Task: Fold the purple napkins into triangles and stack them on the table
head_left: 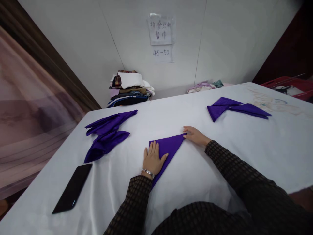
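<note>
A purple cloth napkin (172, 147), folded into a triangle, lies on the white-covered table (117, 182) in front of me. Flat on its left part rests my left hand (153, 160), fingers spread and pressing down; the wrist and sleeve cover some of the cloth. My right hand (195, 135) pinches the napkin's far right corner between thumb and fingers. Left of it lies a loosely bunched purple napkin (106, 137). Toward the right back sits another purple napkin (220, 107), folded into pointed shapes.
A black phone (72, 188) lies at the table's left front. Behind the table's far edge are a stack of folded clothes (130, 88) and more cloths (202, 86). A red basket (303, 85) stands at far right, a pink curtain (29, 114) at left. Handwritten paper signs (162, 36) hang on the wall.
</note>
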Demonstrator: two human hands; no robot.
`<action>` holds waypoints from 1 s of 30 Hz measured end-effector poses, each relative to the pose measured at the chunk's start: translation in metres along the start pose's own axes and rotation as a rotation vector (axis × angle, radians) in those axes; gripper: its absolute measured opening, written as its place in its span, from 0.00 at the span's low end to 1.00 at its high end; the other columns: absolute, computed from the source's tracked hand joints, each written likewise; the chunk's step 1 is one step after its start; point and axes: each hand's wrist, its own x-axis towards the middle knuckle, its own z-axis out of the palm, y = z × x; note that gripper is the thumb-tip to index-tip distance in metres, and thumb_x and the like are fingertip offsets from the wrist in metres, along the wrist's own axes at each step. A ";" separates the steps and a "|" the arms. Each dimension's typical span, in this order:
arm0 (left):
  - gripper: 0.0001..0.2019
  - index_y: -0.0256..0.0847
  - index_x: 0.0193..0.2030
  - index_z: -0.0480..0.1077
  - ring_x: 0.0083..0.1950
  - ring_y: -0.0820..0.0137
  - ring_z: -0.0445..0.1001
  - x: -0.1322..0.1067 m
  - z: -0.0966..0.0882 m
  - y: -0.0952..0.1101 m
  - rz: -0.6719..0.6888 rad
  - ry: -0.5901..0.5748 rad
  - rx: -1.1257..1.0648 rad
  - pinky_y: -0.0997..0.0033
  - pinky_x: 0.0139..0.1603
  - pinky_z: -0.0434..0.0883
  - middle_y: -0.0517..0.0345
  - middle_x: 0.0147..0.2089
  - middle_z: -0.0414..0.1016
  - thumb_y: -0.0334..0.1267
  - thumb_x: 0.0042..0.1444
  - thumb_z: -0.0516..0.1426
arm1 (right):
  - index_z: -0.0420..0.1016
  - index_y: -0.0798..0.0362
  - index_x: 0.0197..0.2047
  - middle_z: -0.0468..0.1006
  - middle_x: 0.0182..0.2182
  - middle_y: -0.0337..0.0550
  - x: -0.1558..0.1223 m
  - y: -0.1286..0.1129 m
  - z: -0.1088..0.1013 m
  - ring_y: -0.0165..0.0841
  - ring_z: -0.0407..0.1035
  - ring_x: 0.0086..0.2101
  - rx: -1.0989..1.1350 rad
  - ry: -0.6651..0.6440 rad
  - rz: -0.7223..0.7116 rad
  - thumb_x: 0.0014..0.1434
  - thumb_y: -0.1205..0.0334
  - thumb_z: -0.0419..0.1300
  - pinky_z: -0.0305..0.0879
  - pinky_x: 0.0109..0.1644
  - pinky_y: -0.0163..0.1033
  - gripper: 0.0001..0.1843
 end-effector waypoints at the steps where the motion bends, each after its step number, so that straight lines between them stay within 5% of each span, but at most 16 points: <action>1: 0.36 0.31 0.65 0.52 0.69 0.58 0.46 0.000 -0.001 0.000 -0.001 -0.002 0.000 0.48 0.66 0.48 0.44 0.69 0.48 0.59 0.59 0.40 | 0.72 0.50 0.37 0.66 0.56 0.47 0.000 0.000 -0.001 0.39 0.59 0.55 0.009 -0.016 0.003 0.51 0.60 0.60 0.53 0.59 0.48 0.09; 12: 0.36 0.32 0.65 0.52 0.69 0.58 0.47 -0.001 -0.001 0.000 0.004 0.006 0.007 0.48 0.66 0.49 0.43 0.68 0.50 0.58 0.59 0.41 | 0.72 0.52 0.35 0.57 0.62 0.50 0.000 -0.003 -0.009 0.42 0.40 0.64 -0.107 -0.176 0.006 0.53 0.59 0.59 0.45 0.63 0.53 0.07; 24: 0.36 0.32 0.65 0.52 0.69 0.58 0.46 0.000 -0.002 0.000 0.002 -0.010 0.007 0.48 0.66 0.49 0.44 0.68 0.49 0.58 0.59 0.40 | 0.73 0.53 0.34 0.57 0.63 0.49 0.000 -0.013 -0.015 0.47 0.41 0.64 -0.337 -0.249 0.016 0.59 0.62 0.53 0.42 0.63 0.56 0.08; 30: 0.36 0.32 0.65 0.52 0.69 0.58 0.46 0.000 -0.003 0.001 0.001 -0.013 0.013 0.48 0.66 0.48 0.44 0.68 0.49 0.59 0.59 0.40 | 0.73 0.53 0.31 0.59 0.61 0.48 0.002 -0.003 -0.017 0.48 0.42 0.63 -0.453 -0.174 0.044 0.60 0.63 0.50 0.40 0.62 0.62 0.11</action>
